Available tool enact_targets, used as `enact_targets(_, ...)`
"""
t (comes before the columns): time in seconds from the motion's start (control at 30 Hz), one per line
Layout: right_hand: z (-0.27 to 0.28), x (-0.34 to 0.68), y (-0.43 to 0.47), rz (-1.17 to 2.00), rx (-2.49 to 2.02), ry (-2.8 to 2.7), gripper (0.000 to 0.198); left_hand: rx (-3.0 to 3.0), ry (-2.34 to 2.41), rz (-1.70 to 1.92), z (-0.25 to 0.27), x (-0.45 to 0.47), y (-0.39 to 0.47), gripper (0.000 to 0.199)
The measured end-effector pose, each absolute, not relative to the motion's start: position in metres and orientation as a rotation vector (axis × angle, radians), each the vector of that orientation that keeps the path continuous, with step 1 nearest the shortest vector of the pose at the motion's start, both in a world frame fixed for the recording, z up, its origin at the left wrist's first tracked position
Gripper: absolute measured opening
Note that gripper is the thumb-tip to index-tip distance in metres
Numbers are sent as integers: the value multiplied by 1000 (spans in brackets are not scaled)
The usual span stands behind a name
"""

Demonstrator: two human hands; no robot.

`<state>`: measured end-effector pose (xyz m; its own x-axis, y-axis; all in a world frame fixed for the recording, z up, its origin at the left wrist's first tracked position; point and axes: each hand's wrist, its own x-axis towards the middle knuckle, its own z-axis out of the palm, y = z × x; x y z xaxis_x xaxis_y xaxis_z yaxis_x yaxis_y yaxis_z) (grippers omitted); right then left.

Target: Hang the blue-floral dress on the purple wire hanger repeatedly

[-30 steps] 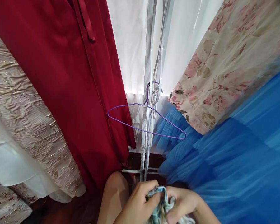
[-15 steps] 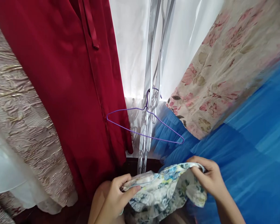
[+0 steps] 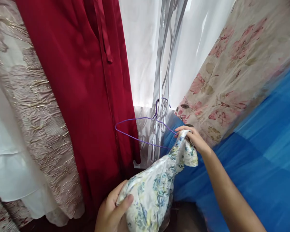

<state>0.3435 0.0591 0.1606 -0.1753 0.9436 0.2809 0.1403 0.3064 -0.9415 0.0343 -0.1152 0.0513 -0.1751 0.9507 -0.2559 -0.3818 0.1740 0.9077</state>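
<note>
A white garment with a blue and yellow floral print (image 3: 151, 187) stretches between my two hands. My left hand (image 3: 114, 206) grips its left edge low in the view, thumb on top. My right hand (image 3: 193, 138) is closed on the other end, higher up, at the right end of a purple wire hanger (image 3: 135, 119). The garment's cloth and my fingers cover that end of the hanger, and I cannot tell whether the cloth is over it. The hanger's hook hangs on a pale strap-like strip (image 3: 157, 129).
A dark red satin garment (image 3: 87, 96) hangs left of the hanger, with a textured pinkish-gold cloth (image 3: 48, 106) beyond it. White fabric (image 3: 140, 58) is behind. To the right hang a beige floral garment (image 3: 215, 80) and blue tulle (image 3: 253, 154).
My right hand has moved up and left, bringing its end of the floral garment to the hanger's right end. The left hand still grips the other edge. The view has shifted slightly.
</note>
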Motion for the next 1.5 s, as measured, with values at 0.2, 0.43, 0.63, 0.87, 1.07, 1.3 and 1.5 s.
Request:
enact_targets(0.2, 172, 323, 68, 1303, -1002, -1632, 23, 484, 1260, 1495, 48, -12, -89, 66)
enact_targets(0.43, 188, 336, 52, 1270, -1015, -1711, 18, 1367, 1426, 1481, 64, -66, 9, 26)
enact_targets(0.63, 197, 334, 46, 1315, -1073, -1735, 25, 1487, 1374, 1625, 125, -68, 93, 23)
enact_targets(0.87, 190, 335, 41, 1481, -990, -1628, 23, 1629, 1436, 1560, 171, -44, 143, 30)
enact_targets(1.07, 180, 328, 46, 1601, -927, -1541, 25, 1968, 1356, 1317, 174, -27, 109, 44)
enact_targets(1.3, 168, 340, 61, 662, -1290, -1834, 69, 2264, 1241, 1403, 169, -23, 70, 27)
enact_targets(1.5, 114, 366, 41, 437, -1180, -1643, 35, 2305, 1337, 1616, 152, -31, 55, 22)
